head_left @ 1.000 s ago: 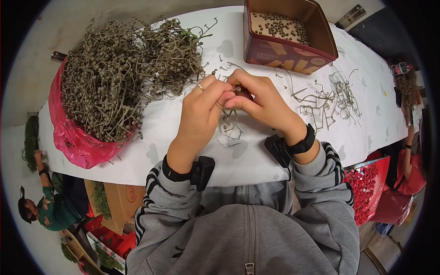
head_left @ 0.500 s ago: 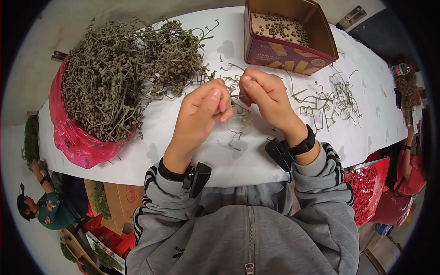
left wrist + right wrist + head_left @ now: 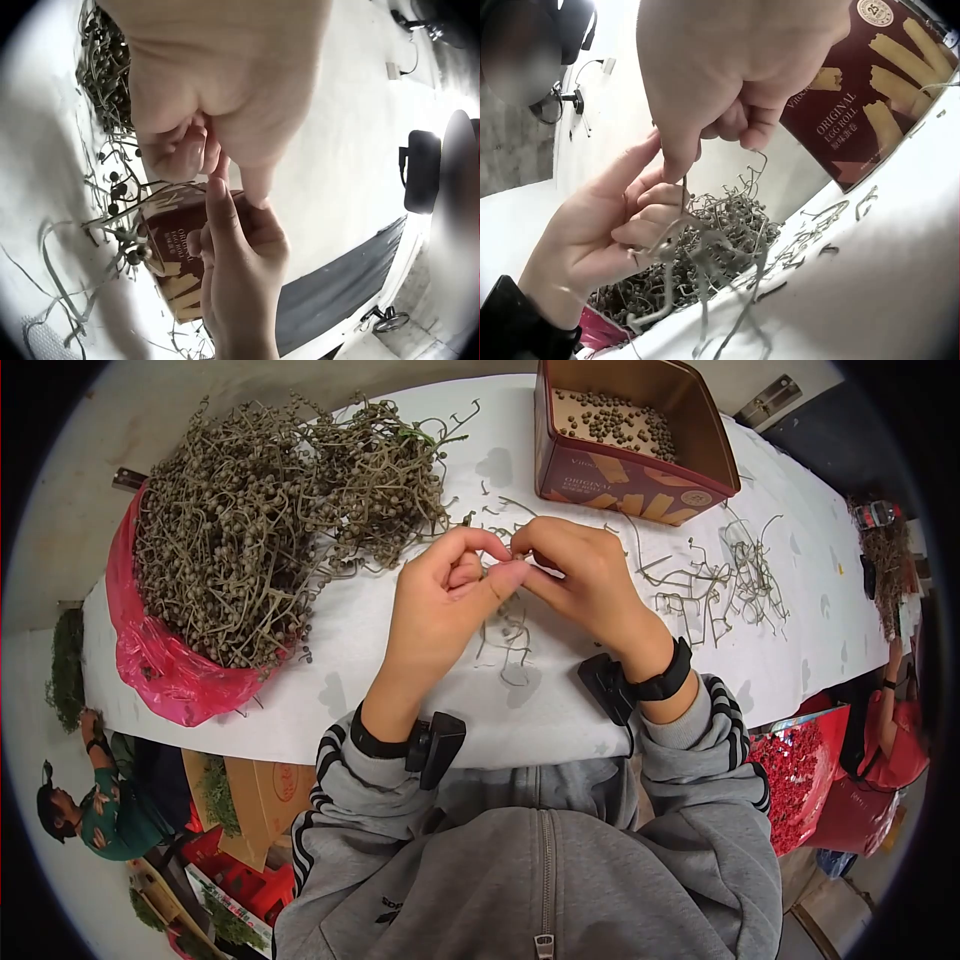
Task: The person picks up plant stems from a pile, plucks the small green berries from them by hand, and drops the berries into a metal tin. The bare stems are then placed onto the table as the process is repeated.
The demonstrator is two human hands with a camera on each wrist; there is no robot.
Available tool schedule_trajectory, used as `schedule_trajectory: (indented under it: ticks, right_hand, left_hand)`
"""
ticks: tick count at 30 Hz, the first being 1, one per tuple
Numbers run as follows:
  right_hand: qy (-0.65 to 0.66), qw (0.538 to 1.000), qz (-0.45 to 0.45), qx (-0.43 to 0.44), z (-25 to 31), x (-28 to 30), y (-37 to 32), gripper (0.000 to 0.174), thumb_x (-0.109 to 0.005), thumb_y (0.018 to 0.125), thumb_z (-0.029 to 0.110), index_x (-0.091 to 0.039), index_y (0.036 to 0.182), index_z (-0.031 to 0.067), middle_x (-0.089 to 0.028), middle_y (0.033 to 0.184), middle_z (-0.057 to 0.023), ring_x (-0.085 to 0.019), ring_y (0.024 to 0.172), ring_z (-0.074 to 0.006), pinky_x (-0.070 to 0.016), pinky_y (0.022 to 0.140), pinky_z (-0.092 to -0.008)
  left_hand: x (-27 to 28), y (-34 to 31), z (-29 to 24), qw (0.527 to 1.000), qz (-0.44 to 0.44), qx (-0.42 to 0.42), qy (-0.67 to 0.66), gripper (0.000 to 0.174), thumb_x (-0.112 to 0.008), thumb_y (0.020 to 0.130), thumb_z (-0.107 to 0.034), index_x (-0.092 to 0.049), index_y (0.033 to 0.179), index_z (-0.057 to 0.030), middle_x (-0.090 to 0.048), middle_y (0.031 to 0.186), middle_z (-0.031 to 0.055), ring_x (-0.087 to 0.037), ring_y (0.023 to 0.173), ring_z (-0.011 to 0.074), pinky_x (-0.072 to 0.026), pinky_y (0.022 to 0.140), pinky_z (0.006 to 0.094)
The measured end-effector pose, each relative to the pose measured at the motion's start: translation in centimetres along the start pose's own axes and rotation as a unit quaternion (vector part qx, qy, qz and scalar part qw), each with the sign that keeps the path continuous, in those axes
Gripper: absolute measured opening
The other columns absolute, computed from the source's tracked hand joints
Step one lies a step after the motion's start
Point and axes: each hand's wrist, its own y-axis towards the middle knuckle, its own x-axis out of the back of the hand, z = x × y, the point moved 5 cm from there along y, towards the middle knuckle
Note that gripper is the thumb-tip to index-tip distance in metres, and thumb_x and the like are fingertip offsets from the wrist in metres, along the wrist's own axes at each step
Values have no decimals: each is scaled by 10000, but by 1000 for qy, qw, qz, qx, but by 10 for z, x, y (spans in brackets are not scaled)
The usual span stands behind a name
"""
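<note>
Thumb and forefinger of my left hand (image 3: pixel 445 595) pinch at a small round seed pod (image 3: pixel 518 558) where the fingertips of both hands meet; its other fingers curl into the palm. My right hand (image 3: pixel 590 580) grips thin dried stems (image 3: pixel 739 315), which dangle below its curled fingers in the right wrist view. The fingers largely hide the pod. Left of the hands, a big heap of dried stems with round pods (image 3: pixel 235 540) spills out of a pink plastic bag (image 3: pixel 150 670).
An egg roll tin (image 3: pixel 610 480) with loose pods (image 3: pixel 625 425) inside stands behind the right hand. Bare stems (image 3: pixel 700 585) lie scattered to the right on the white tablecloth (image 3: pixel 380 710). Other people are at the far left (image 3: pixel 120 810) and far right (image 3: pixel 895 730).
The hands were together, drew apart half a second ago with the left fingers curled, and now meet again at the fingertips. The heap and tin have stayed put.
</note>
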Motion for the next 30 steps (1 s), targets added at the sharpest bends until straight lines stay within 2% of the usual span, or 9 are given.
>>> schedule_trajectory:
  ticks: [4, 9, 12, 13, 16, 17, 20, 25, 30]
  right_hand:
    - [21, 996, -5, -87, 4, 4, 1, 126, -698, 762, 21, -595, 835, 21, -553, 685, -44, -477, 535, -127, -370, 480, -247]
    - [47, 992, 9, -119, -4, -4, -4, 151, -720, 748, 39, -599, 837, 26, -536, 684, -24, -434, 523, -99, -352, 477, -227]
    - [42, 998, 8, -47, -1, -9, -3, 210, -749, 739, 88, -597, 870, 27, -537, 696, -25, -426, 528, -102, -354, 488, -225]
    - [42, 998, 8, -47, -1, -8, -2, 210, -749, 739, 88, -597, 870, 27, -537, 696, -25, -426, 528, -102, -354, 488, -225]
    - [87, 992, 52, -81, -2, -6, 2, 258, -754, 750, 144, -588, 909, 25, -543, 716, -35, -447, 559, -109, -374, 517, -234]
    - [87, 992, 53, -81, 0, -5, 4, 258, -754, 750, 144, -588, 909, 25, -543, 716, -35, -447, 559, -109, -374, 517, -234]
    - [106, 984, 91, -110, 7, -6, 4, 230, -694, 798, 168, -566, 928, 28, -576, 764, -107, -556, 636, -245, -439, 567, -315]
    - [131, 985, 73, -86, 6, -7, 2, 218, -702, 804, 163, -561, 877, 14, -535, 706, -59, -486, 598, -175, -400, 548, -283]
    - [62, 992, 106, 1, 3, -5, 2, 170, -658, 828, 116, -530, 806, 8, -493, 676, -97, -480, 591, -262, -391, 535, -314]
  left_hand:
    - [7, 1, 9, 998, -52, 23, 15, 90, -604, 892, -96, -568, 909, -15, -297, 631, -90, -255, 572, 18, -216, 490, 195]
    - [9, 2, 9, 998, -44, -10, -42, 117, -599, 900, -124, -560, 871, -17, -320, 618, -89, -255, 551, 22, -217, 480, 197]
    - [17, 1, 1, 975, -29, -67, 212, 147, -565, 923, -160, -557, 845, -36, -381, 628, -82, -284, 543, 15, -236, 467, 191]
    - [19, 1, 0, 975, -29, -67, 212, 147, -565, 923, -160, -557, 845, -36, -381, 628, -82, -284, 543, 15, -236, 467, 191]
    - [15, -1, 11, 992, 57, 102, -53, 212, -525, 952, -217, -560, 818, -56, -423, 630, -76, -317, 530, 7, -258, 452, 185]
    - [15, -1, 11, 992, 56, 102, -53, 212, -525, 952, -217, -560, 818, -56, -423, 630, -76, -317, 530, 7, -258, 452, 185]
    - [6, -1, 14, 983, 94, 119, -107, 246, -502, 968, -256, -569, 828, -66, -447, 651, -74, -339, 526, 0, -266, 442, 178]
    - [1, -2, 11, 989, 42, 116, -81, 259, -507, 970, -263, -575, 828, -57, -450, 662, -74, -337, 525, 3, -260, 445, 177]
    - [2, 0, 13, 987, 96, 94, -83, 244, -494, 977, -245, -558, 868, -36, -461, 704, -54, -333, 547, 7, -269, 459, 179]
